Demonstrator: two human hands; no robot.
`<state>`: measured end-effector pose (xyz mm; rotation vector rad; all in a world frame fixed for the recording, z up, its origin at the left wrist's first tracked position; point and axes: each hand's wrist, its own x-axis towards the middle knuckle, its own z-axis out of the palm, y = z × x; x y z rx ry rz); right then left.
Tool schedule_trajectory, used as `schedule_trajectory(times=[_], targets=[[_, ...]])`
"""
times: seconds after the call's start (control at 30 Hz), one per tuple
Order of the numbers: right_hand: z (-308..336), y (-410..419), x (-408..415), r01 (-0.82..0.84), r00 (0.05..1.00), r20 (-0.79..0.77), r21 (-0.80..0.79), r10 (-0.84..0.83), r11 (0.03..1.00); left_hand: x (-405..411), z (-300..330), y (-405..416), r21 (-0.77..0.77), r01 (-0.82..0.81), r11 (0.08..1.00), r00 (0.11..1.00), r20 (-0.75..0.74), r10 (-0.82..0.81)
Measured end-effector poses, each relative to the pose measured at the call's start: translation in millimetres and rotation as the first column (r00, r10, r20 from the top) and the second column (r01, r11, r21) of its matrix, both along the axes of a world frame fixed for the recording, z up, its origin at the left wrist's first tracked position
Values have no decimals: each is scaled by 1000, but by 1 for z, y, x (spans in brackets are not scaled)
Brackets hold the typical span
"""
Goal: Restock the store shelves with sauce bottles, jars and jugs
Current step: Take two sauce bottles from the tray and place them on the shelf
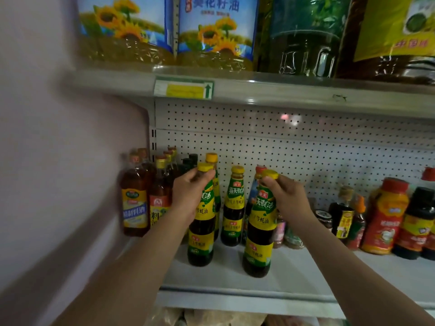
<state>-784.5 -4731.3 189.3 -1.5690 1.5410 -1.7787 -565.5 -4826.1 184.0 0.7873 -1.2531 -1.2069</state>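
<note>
Dark sauce bottles wear yellow caps and green-and-yellow labels; the oil jugs show sunflowers on blue; the white pegboard is black-dotted.

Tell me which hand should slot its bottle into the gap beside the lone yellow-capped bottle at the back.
Probably the right hand. Its bottle stands just right of the back bottle, with bare shelf around it. The left hand holds its bottle further left.

4 yellow-cap bottles, 2 sunflower-oil jugs
</note>
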Motion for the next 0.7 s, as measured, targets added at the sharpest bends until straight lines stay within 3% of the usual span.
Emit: schedule_trajectory(times=[0.13, 0.37, 0.5, 0.7], targets=[[-13, 0, 2, 10, 1000, -9, -39, -10, 999, -1, -2, -12, 6, 57, 998, 998, 21, -58], [-119, 20, 17, -52, 982, 182, -22, 55, 998, 10, -19, -9, -37, 101, 994, 985, 142, -95], [-160, 23, 15, 4, 990, 137, 78, -15, 997, 25, -64, 2, -13, 81, 997, 955, 286, -74], [-166, 20, 9, 35, 996, 72, 130, -45, 991, 31, -122, 4, 36, 68, 997, 885, 459, -77]])
